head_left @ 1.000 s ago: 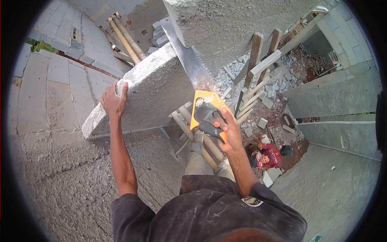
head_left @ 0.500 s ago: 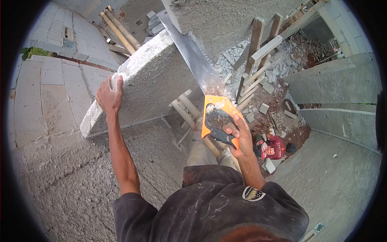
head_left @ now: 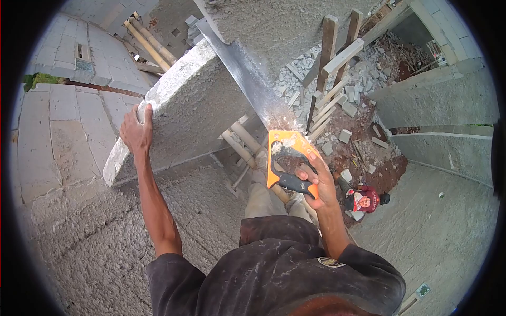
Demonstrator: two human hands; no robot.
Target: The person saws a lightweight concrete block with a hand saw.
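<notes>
My right hand (head_left: 320,181) is closed around the orange and black handle of a hand saw (head_left: 243,73). Its wide steel blade points up and to the left, lying along the right end of a pale concrete block (head_left: 195,100). White dust clings to the blade near the handle. My left hand (head_left: 137,129) grips the block's left edge, thumb over the face towards me and fingers on the far side. The block leans at a slant on the rough wall top. Where the blade's far end meets the block is hard to make out.
Far below, a person in a red shirt (head_left: 366,200) is beside rubble (head_left: 348,108) and broken blocks. Bamboo poles (head_left: 245,142) stand beneath me near my legs. Wooden planks (head_left: 327,52) rise at the upper right. A plastered wall (head_left: 443,216) borders the drop on the right.
The saw handle has shifted slightly down and right, towards me, with my right hand. My left hand stays on the block. The person below has moved a little right in view.
</notes>
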